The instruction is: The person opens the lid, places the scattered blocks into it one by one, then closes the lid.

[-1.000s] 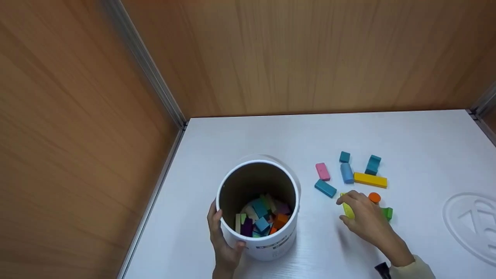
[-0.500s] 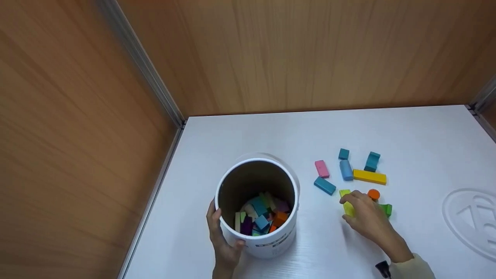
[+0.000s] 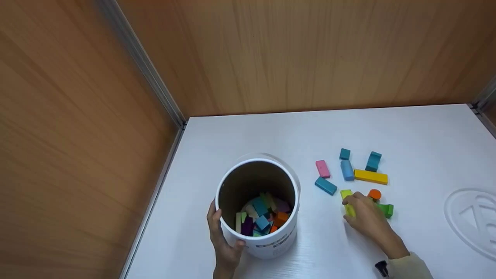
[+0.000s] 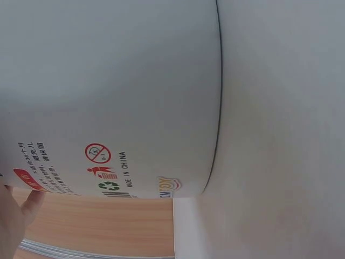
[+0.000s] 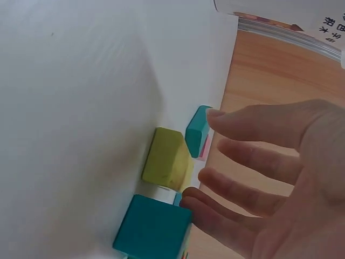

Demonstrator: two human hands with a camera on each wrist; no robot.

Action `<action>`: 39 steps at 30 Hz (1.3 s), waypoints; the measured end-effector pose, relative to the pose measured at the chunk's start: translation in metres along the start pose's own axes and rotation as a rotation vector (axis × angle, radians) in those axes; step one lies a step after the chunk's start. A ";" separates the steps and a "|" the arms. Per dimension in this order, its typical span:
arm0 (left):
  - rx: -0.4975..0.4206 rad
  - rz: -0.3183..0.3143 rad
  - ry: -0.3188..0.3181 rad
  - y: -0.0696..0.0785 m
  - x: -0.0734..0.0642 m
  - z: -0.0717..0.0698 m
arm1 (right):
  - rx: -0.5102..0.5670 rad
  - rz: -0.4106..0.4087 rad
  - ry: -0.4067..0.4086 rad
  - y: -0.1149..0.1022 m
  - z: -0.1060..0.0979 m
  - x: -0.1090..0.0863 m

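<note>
My left hand (image 3: 224, 240) grips the rim of a white toy bucket (image 3: 267, 248), fingers along its left side and thumb at the front. Inside the bucket lie several coloured blocks (image 3: 261, 223). My right hand (image 3: 366, 217) is over a yellow-green block (image 3: 346, 192), hiding part of it. In the right wrist view, thumb and fingers are apart beside the yellow-green block (image 5: 164, 159), with nothing between them. A teal block (image 5: 153, 226) stands near the lower fingertips. An orange round block (image 3: 374, 194) and a green block (image 3: 386, 210) lie just right of the hand.
Beyond the right hand lie a pink block (image 3: 322, 169), a teal block (image 3: 326, 186), a blue block (image 3: 347, 170), a long yellow block (image 3: 371, 176) and two more teal blocks. A clear round lid (image 3: 474, 221) lies at right. Wooden panels (image 3: 310, 54) enclose the table.
My right hand has shifted slightly at the yellow-green block, its fingers drawn in a little. The left hand keeps its grip on the bucket. The head view has tilted slightly.
</note>
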State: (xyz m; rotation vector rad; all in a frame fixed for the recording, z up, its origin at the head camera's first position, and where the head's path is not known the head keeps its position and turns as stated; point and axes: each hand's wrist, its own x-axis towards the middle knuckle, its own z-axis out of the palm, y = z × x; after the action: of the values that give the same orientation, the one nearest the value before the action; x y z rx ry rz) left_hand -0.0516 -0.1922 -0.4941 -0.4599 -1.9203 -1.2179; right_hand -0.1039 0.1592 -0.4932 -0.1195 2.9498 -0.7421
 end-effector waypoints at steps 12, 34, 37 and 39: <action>0.001 -0.019 -0.006 0.000 -0.001 0.000 | -0.002 0.076 0.010 0.001 0.010 0.007; -0.028 0.021 0.007 -0.002 0.000 0.001 | 0.026 0.119 0.024 -0.003 0.008 0.012; -0.026 0.025 0.009 -0.002 0.000 0.001 | 0.044 0.112 0.050 -0.004 0.008 0.011; -0.027 0.026 0.009 -0.002 -0.001 0.001 | 0.052 0.108 0.065 -0.005 0.008 0.011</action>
State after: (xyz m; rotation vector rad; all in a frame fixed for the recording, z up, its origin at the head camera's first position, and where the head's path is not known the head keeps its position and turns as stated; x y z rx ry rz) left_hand -0.0531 -0.1925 -0.4962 -0.4915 -1.8863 -1.2284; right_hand -0.1135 0.1497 -0.4983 0.0687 2.9665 -0.8221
